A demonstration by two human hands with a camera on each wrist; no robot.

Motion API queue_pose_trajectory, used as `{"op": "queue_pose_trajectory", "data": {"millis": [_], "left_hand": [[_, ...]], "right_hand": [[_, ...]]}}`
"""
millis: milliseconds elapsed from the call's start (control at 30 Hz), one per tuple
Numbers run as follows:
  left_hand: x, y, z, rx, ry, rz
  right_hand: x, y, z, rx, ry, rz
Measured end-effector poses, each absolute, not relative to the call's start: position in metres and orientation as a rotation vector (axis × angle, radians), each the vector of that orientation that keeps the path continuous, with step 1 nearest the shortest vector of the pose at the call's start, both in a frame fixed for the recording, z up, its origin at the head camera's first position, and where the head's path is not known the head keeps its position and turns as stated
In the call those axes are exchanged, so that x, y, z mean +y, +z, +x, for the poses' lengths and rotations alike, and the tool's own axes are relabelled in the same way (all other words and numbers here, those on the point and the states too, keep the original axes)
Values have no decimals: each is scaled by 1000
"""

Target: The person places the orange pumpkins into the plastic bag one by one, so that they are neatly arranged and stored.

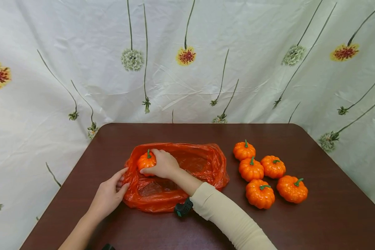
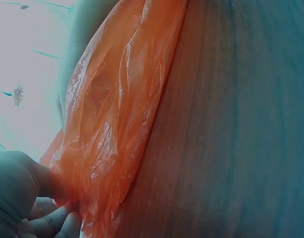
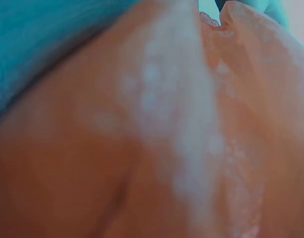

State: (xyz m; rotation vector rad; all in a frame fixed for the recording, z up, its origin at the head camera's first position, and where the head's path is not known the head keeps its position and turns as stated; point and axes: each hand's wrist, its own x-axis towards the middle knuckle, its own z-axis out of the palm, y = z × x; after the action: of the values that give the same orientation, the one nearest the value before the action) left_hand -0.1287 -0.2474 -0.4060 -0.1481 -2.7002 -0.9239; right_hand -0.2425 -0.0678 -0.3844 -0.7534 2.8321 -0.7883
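An orange plastic bag (image 1: 156, 204) lies on the table with its mouth spread wide. My right hand (image 1: 164, 164) reaches into it and grips a small orange pumpkin (image 1: 145, 161) with a green stem, at the bag's left end. At that same end, my left hand (image 1: 107, 195) pinches the rim between thumb and fingers. The left wrist view shows the left hand's thumb and fingers on the gathered plastic (image 2: 99, 148). Blurred plastic (image 3: 156, 124) fills most of the right wrist view, where neither the right hand's fingers nor the pumpkin can be made out.
Several more orange pumpkins (image 1: 251, 169) stand in a cluster on the dark brown table (image 1: 200, 229), right of the bag. A flowered white cloth (image 1: 162, 80) hangs behind the table. Below the right wrist, a black wrist device (image 1: 183, 207) sits at the bag's near edge.
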Motion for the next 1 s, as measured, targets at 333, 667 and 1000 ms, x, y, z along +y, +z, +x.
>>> {"op": "queue_pose_trajectory", "data": {"millis": [333,667,1000], "left_hand": [[-247,-405,-128,-2706,-924,-145],[-248,-405,-127,-2694,-920,-142],[-247,-404,-127,-2703,-929,-127]], "right_hand": [[-65,-383,-243,2802,-843,-753],[-40,-367,-244,2691,-938,-762],[-11,-354,-246,2658,-994,-753]]}}
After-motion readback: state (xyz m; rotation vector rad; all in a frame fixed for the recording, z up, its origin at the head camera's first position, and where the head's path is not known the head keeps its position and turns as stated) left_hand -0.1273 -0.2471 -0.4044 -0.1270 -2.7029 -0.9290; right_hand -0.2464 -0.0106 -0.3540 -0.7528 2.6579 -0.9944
